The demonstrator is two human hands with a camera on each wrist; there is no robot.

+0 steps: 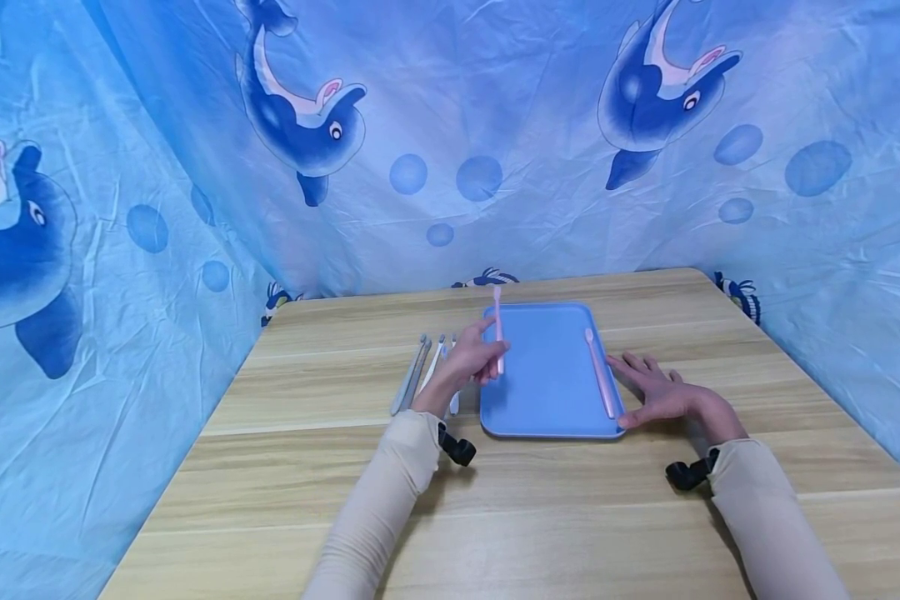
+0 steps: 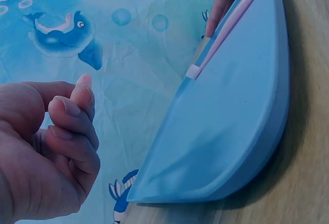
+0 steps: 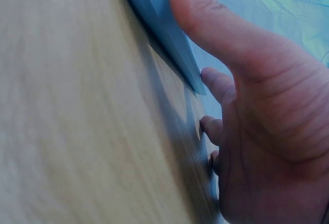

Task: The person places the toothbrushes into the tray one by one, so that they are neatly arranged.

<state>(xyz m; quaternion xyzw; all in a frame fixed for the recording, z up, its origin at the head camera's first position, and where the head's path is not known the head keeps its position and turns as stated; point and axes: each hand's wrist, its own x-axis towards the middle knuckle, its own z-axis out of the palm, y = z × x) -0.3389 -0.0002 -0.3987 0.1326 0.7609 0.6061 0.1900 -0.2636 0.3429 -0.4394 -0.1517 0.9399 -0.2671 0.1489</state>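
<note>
A pink toothbrush (image 1: 498,317) stands out from my left hand (image 1: 474,360), which pinches it above the left side of a blue tray (image 1: 543,367). Its bristle head points to the far side. In the left wrist view that hand (image 2: 56,142) shows curled fingers, and the brush is mostly hidden. Along the tray's right side lies another pink toothbrush (image 1: 598,375), also seen in the left wrist view. My right hand (image 1: 663,396) rests at the tray's right edge with spread fingers, the thumb on the near right corner. The right wrist view shows this thumb (image 3: 221,23) against the tray wall (image 3: 164,34).
Left of the tray, several grey and white toothbrushes (image 1: 412,379) lie side by side on the wooden table (image 1: 307,483), partly covered by my left hand and wrist. A blue dolphin-print cloth (image 1: 450,108) hangs behind the table and at its sides.
</note>
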